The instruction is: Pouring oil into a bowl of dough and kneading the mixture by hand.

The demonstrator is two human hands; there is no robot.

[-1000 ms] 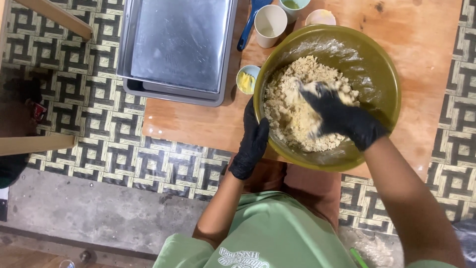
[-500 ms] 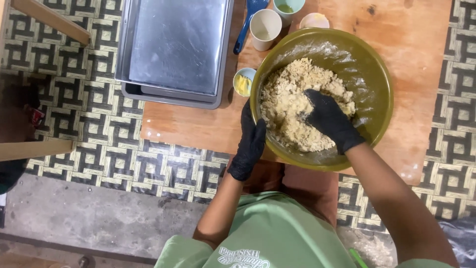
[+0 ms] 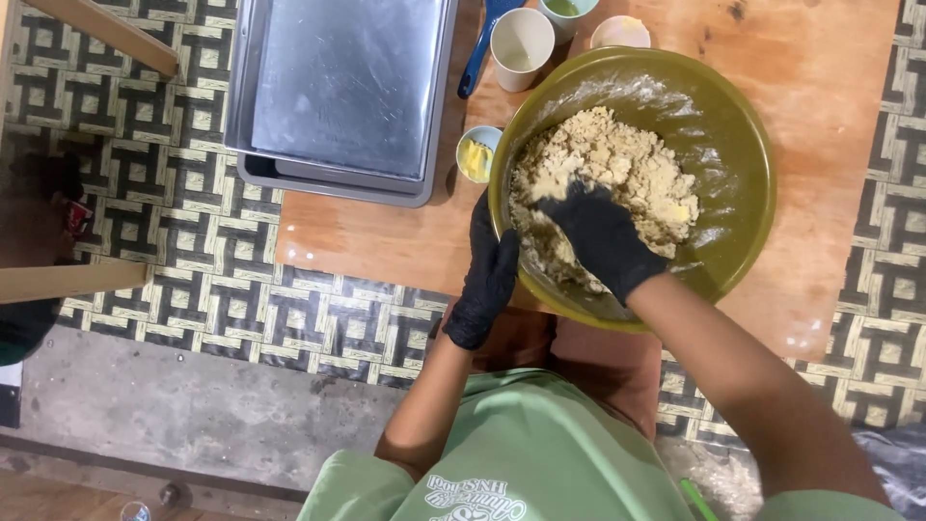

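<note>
1. My right hand (image 3: 600,236), gloved in black, is down in the green bowl (image 3: 743,183), fingers curled into the crumbly dough (image 3: 608,164). If I push hard toward the near wall, I think the bowl could skid or tip toward my lap, since its near rim hangs past the edge of the worktop (image 3: 830,87).

2. My left hand (image 3: 487,275) is clasped flat against the outside of the bowl's near-left wall, steadying it rather than gripping anything. Should that glove slip on the smooth wall, I'd judge the bowl would spin under the kneading.

3. The small cup of yellow butter (image 3: 477,154) stands just beside the bowl's left rim, near my left hand. A jolt of the bowl could knock it over.

4. The dough lies heaped toward the far-left side, loose and dry. Scooping too fast could throw crumbs over the rim onto the worktop or the patterned mat (image 3: 145,203).

5. The white cup (image 3: 522,46) and blue-handled utensil (image 3: 479,53) stand near the far rim; a shove of the bowl away from me may hit them.
</note>
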